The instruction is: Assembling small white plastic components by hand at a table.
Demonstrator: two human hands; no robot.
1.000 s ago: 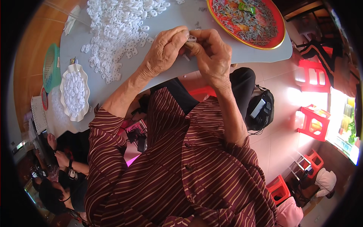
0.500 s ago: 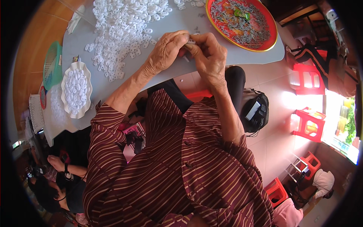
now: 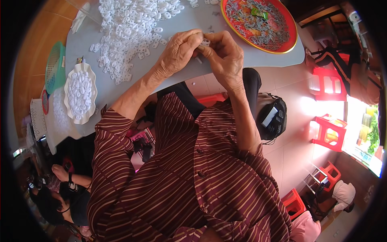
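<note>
**Both hands closed on one small white piece above the tabletop edge**

The left hand point(image 3: 177, 54) and the right hand point(image 3: 223, 56) meet fingertip to fingertip over the near edge of the grey tabletop point(image 3: 181, 18). The fingers of both hands are drawn tightly together in a pinch, and between them sits a small white plastic piece point(image 3: 205, 41), only partly visible. The left thumb and forefinger press on it from the left; the right thumb and forefinger close on it from the right. Its exact shape cannot be told, as the fingers cover most of it.

Just beyond the left fingers, and spreading away to their left, lies a loose heap of white plastic rings point(image 3: 129, 28) scattered on the tabletop; a few stray ones reach close to the left knuckles. Beyond the right fingers and slightly to their right stands a round red tray point(image 3: 291, 38) with a yellow rim, holding small grey metal bits and one green item. Well to the left of the left hand, near the tabletop edge, a white scalloped dish point(image 3: 93, 80) holds more white pieces, and a green basket point(image 3: 54, 68) stands just beyond it.

Both forearms come up from sleeves of a maroon striped shirt point(image 3: 193, 181). Red plastic stools point(image 3: 328, 133) stand on the floor, well right of the right hand.
</note>
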